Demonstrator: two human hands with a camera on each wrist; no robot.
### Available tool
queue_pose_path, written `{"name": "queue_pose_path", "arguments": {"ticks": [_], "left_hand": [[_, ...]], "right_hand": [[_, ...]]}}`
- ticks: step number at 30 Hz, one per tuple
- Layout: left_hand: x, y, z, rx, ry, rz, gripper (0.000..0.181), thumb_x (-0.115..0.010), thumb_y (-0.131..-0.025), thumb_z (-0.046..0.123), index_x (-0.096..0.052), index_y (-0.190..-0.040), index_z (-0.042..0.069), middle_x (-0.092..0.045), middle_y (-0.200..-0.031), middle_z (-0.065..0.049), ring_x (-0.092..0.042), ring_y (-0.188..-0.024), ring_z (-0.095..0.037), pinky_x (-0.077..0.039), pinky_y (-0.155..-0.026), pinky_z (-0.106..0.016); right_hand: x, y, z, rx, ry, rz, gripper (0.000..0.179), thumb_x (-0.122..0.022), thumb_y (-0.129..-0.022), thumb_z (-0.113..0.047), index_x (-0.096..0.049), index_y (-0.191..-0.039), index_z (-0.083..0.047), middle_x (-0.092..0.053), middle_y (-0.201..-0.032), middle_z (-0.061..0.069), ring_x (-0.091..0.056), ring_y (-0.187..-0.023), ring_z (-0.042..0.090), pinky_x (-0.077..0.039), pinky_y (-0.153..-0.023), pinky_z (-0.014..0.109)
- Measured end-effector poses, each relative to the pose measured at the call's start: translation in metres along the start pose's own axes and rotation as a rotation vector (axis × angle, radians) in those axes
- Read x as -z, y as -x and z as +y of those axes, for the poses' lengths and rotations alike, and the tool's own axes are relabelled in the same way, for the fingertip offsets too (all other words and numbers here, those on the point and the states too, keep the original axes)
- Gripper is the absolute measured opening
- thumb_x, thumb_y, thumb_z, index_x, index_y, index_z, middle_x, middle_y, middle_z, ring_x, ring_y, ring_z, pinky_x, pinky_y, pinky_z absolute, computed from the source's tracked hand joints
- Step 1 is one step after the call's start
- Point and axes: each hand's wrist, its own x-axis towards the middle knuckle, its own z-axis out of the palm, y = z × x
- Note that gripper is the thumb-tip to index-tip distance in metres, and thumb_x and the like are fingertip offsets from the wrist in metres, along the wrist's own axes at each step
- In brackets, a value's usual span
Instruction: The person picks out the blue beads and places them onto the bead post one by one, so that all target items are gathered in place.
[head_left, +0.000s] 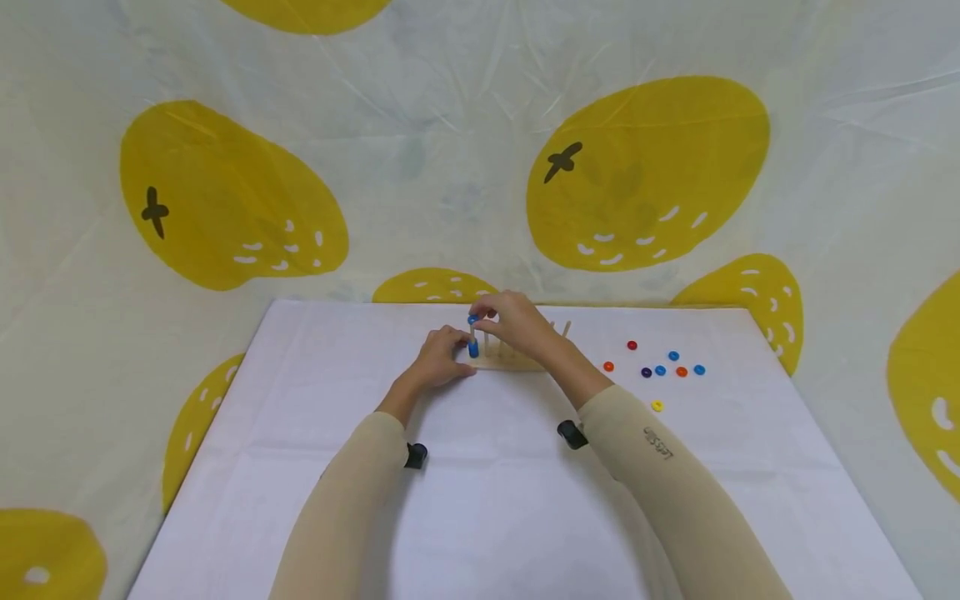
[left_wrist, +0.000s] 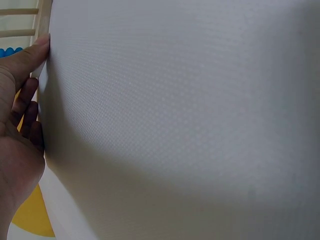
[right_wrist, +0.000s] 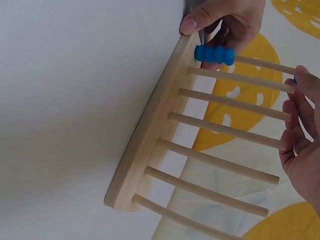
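A wooden peg rack (head_left: 510, 364) with several upright pegs stands near the table's back edge. Its left end is gripped by my left hand (head_left: 438, 358), thumb on the front of the base, as the left wrist view of that hand (left_wrist: 17, 165) also shows. Several blue beads (right_wrist: 214, 54) are stacked at the foot of the end peg, next to the left hand. At the top of that same peg, my right hand (head_left: 517, 321) pinches another blue bead (head_left: 472, 319). In the right wrist view the fingers mostly hide this bead; the other pegs (right_wrist: 215, 160) are bare.
Loose ring beads lie on the white table to the right: a red one (head_left: 632, 345), a purple one (head_left: 647, 372), a yellow one (head_left: 657, 406), two orange and several blue ones. A patterned cloth (head_left: 450, 167) hangs right behind the table's back edge.
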Motion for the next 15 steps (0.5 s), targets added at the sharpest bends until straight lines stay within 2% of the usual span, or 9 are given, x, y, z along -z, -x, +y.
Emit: {"name": "queue_pose_path", "arguments": {"ticks": [7, 15], "left_hand": [[0.0017, 0.0012, 0.0018, -0.015, 0.026, 0.018, 0.055, -0.089, -0.082, 0.023, -0.066, -0.130, 0.009, -0.059, -0.127, -0.009, -0.047, -0.122, -0.031, -0.041, -0.110, -0.046], [0.0027, 0.0019, 0.0029, -0.015, 0.021, 0.004, 0.054, -0.088, -0.083, 0.024, -0.066, -0.131, 0.012, -0.059, -0.129, -0.008, -0.046, -0.124, -0.030, -0.040, -0.112, -0.046]], "right_hand": [[-0.0031, -0.0013, -0.0003, 0.017, 0.048, -0.025, 0.018, -0.075, -0.095, -0.020, -0.076, -0.110, -0.010, -0.077, -0.102, 0.003, -0.067, -0.097, 0.023, -0.056, -0.090, 0.039], [-0.0052, -0.0013, 0.0010, -0.006, 0.041, -0.026, 0.018, -0.077, -0.094, -0.020, -0.077, -0.110, -0.010, -0.077, -0.100, 0.004, -0.069, -0.098, 0.026, -0.057, -0.089, 0.039]]}}
